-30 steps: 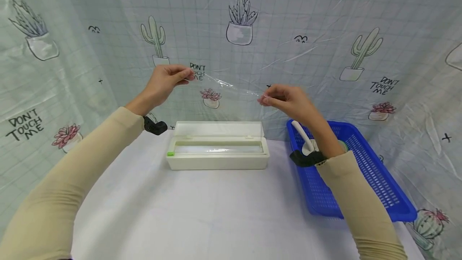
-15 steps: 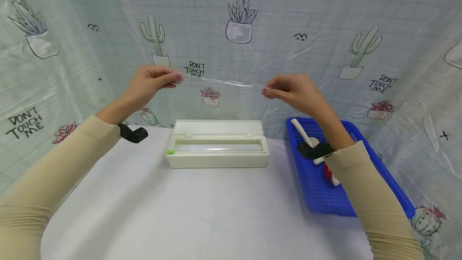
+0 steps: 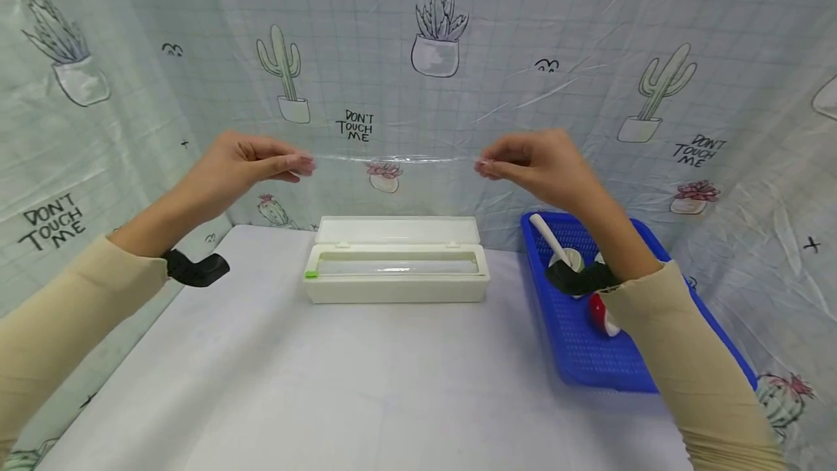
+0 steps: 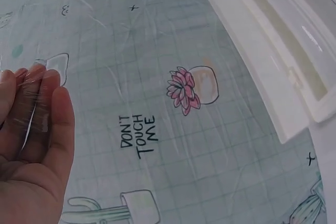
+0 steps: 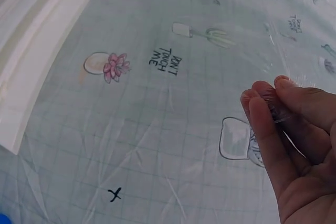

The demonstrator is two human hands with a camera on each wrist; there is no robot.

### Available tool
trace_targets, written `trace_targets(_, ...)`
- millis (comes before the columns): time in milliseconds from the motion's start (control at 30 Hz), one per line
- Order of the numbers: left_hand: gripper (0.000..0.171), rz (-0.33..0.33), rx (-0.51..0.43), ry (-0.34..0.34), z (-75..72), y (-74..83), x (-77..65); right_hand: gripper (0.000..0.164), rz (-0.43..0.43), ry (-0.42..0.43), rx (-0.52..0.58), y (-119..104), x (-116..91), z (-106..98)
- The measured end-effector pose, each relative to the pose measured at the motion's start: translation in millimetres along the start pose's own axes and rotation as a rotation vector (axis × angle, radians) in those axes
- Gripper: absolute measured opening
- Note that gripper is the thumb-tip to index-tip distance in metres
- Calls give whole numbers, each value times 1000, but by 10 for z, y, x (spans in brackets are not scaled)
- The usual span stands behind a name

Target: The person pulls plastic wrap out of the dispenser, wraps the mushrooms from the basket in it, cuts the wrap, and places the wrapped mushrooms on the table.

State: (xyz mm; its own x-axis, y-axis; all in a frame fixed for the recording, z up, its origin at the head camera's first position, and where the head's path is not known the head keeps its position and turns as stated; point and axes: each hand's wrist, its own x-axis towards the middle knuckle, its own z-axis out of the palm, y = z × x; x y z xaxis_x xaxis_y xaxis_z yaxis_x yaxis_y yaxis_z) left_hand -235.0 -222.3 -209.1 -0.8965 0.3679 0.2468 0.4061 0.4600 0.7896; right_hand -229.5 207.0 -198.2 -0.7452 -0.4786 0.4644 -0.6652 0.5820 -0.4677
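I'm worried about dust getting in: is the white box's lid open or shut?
Open: the lid is swung back behind the white box, and the shiny film inside shows through the uncovered opening.

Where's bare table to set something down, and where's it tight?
Widest: white table in front of the white box, left of the blue basket. Also free: left of the box. Tight: the strip between box and basket. Crowded: basket's far end, with a white-handled utensil; between left hand and right hand, clear film.
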Motion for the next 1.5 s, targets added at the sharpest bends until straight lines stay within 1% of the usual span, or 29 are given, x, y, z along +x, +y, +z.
trace_targets(100, 30, 14, 32, -6, 4, 38, -86, 12, -14, -10, -2, -54, -35, -20)
trace_targets(200, 27, 25, 73, -17, 19, 80, -202, 13, -27, -30, -8, -110, -91, -42)
trace_targets(267, 24, 35, 103, -31, 39, 110, -284, 14, -14, -47, -22, -150, -147, -63)
trace_targets(400, 21, 45, 187, -58, 92, 171, -476, 16, 10, -75, -50, -223, -292, -101)
trace_targets(467, 21, 79, 236, -77, 122, 190, -574, 17, -2, -82, -62, -258, -373, -111)
trace_targets(500, 21, 106, 260, -86, 137, 194, -623, 17, -17, -82, -72, -269, -415, -111)
trace_targets(567, 23, 190, 279, -107, 179, 183, -707, 20, -49, -82, -74, -288, -512, -99)
trace_targets(667, 29, 362, 251, -170, 269, 111, -836, 24, -107, -93, -28, -307, -673, -49)
trace_targets(733, 36, 484, 197, -223, 353, 35, -938, 27, -134, -113, 30, -315, -806, 10)
trace_targets(800, 42, 561, 149, -274, 461, -52, -1065, 30, -184, -144, 94, -308, -964, 97)
trace_targets(867, 44, 604, 110, -307, 598, -151, -1208, 31, -232, -190, 156, -288, -1153, 217)
trace_targets(933, 41, 616, 92, -331, 764, -272, -1372, 30, -245, -256, 209, -259, -1370, 364)
trace_targets(967, 39, 614, 97, -338, 857, -344, -1453, 29, -244, -291, 232, -239, -1482, 452)
trace_targets(1033, 31, 664, 115, -344, 1061, -522, -1598, 27, -219, -356, 248, -198, -1702, 642)
trace_targets(1067, 27, 693, 128, -344, 1167, -619, -1668, 25, -215, -382, 242, -168, -1808, 745)
trace_targets(1133, 19, 733, 182, -329, 1358, -812, -1778, 24, -198, -424, 220, -105, -1993, 963)
trace_targets(1200, 15, 774, 246, -290, 1523, -1004, -1853, 24, -221, -440, 169, -26, -2138, 1200)
trace_targets(1267, 12, 785, 321, -259, 1644, -1160, -1899, 24, -258, -438, 96, 59, -2246, 1426)
trace_targets(1333, 9, 762, 375, -242, 1727, -1280, -1916, 24, -300, -424, 11, 134, -2317, 1621)
trace_targets(1367, 8, 751, 396, -240, 1757, -1322, -1920, 24, -327, -401, -37, 165, -2342, 1702)
trace_targets(1433, 7, 703, 427, -257, 1786, -1367, -1916, 23, -367, -372, -113, 215, -2368, 1816)
trace_targets(1500, 9, 606, 421, -286, 1784, -1365, -1902, 21, -410, -347, -163, 247, -2377, 1883)
